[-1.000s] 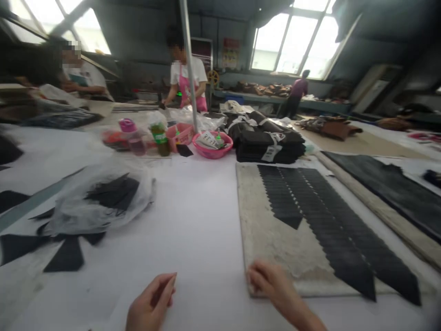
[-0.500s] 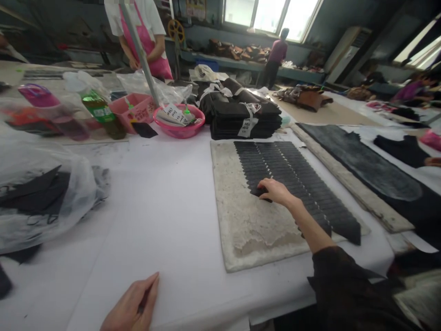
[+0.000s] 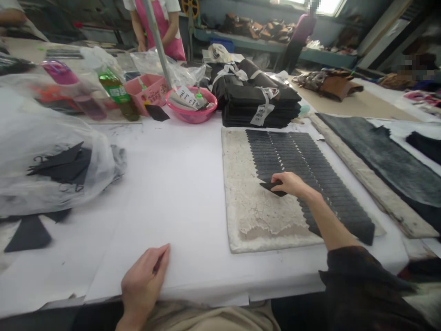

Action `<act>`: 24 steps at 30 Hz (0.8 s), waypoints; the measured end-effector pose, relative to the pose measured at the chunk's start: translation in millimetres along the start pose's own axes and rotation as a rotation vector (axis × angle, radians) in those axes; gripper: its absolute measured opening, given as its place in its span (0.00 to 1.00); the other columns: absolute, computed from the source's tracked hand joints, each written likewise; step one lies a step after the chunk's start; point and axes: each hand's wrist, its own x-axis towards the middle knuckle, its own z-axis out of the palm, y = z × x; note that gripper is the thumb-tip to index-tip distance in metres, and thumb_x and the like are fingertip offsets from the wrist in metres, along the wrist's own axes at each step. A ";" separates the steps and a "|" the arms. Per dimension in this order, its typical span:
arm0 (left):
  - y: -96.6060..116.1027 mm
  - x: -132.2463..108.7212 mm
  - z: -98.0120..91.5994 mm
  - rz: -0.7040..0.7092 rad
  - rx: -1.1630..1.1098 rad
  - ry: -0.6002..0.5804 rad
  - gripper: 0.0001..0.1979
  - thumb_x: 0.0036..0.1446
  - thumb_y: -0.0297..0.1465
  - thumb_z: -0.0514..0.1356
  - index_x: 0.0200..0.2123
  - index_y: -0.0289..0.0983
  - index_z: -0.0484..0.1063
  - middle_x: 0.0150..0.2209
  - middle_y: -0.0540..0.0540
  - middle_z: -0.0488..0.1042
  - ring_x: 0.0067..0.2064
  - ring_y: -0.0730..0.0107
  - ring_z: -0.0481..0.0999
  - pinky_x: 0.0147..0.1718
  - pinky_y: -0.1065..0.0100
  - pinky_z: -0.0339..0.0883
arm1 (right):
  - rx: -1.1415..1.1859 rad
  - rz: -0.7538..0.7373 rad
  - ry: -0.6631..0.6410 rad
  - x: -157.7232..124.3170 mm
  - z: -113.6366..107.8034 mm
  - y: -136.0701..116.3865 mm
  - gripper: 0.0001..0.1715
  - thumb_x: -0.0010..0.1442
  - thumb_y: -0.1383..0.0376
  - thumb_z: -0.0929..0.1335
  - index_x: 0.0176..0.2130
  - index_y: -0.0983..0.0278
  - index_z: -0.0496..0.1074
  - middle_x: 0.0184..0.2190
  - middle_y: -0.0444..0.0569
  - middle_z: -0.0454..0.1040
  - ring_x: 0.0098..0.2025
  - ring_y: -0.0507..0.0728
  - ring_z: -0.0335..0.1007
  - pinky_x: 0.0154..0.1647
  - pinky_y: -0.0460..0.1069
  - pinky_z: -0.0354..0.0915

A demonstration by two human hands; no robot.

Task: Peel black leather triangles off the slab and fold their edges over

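My right hand (image 3: 289,184) pinches a small dark leather piece (image 3: 267,186) with pointed ends, just off the lower end of the left row. Beneath it lies a worn, pale board (image 3: 237,197). Rows of overlapping dark leather pieces (image 3: 292,156) cover the board's right part, their pointed ends making zigzag edges. My left hand (image 3: 144,273) rests near the front edge of the white table (image 3: 186,193). Its fingers are closed, thumb against forefinger; whatever lies inside them, if anything, is hidden.
At left, a clear plastic bag (image 3: 99,184) holds black pieces. Behind stand a green bottle (image 3: 117,94), a pink basket (image 3: 148,92), a pink basin (image 3: 193,115) and tied black stacks (image 3: 237,112). A second board (image 3: 361,184) lies right. A person in a pink apron (image 3: 174,43) stands across.
My right hand has drawn the dark leather piece slightly away from the row's end, and more of it shows. My left hand stays closed on the table. The whole view has shifted.
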 end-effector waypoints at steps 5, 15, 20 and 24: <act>0.3 -0.4 -1.4 -0.036 -0.046 -0.061 0.08 0.65 0.33 0.56 0.40 0.39 0.74 0.29 0.49 0.72 0.29 0.71 0.68 0.33 0.71 0.60 | 0.559 0.004 -0.017 -48.3 -2.7 -41.0 0.21 0.53 0.51 0.72 0.37 0.66 0.71 0.28 0.44 0.73 0.29 0.51 0.70 0.29 0.44 0.63; 8.6 -6.1 -19.4 -0.104 -0.358 -0.173 0.05 0.65 0.31 0.56 0.40 0.39 0.72 0.32 0.48 0.71 0.32 0.70 0.70 0.34 0.70 0.63 | 0.620 -0.110 -0.181 -135.5 161.5 -231.5 0.05 0.62 0.66 0.68 0.41 0.60 0.72 0.35 0.43 0.77 0.37 0.55 0.73 0.37 0.48 0.63; 17.5 -15.9 -20.9 0.114 -0.241 -0.244 0.08 0.67 0.29 0.54 0.39 0.38 0.73 0.34 0.46 0.72 0.37 0.67 0.71 0.38 0.66 0.64 | 0.214 -0.221 0.116 -147.0 178.4 -242.9 0.07 0.65 0.66 0.65 0.44 0.59 0.71 0.35 0.46 0.74 0.38 0.57 0.69 0.39 0.50 0.60; 18.8 -18.3 -14.9 0.200 -0.108 -0.213 0.09 0.67 0.30 0.54 0.37 0.37 0.74 0.32 0.46 0.71 0.35 0.68 0.70 0.35 0.67 0.64 | 0.104 -0.249 0.207 -147.5 179.0 -244.3 0.09 0.66 0.64 0.65 0.46 0.58 0.72 0.34 0.48 0.72 0.37 0.58 0.66 0.39 0.52 0.58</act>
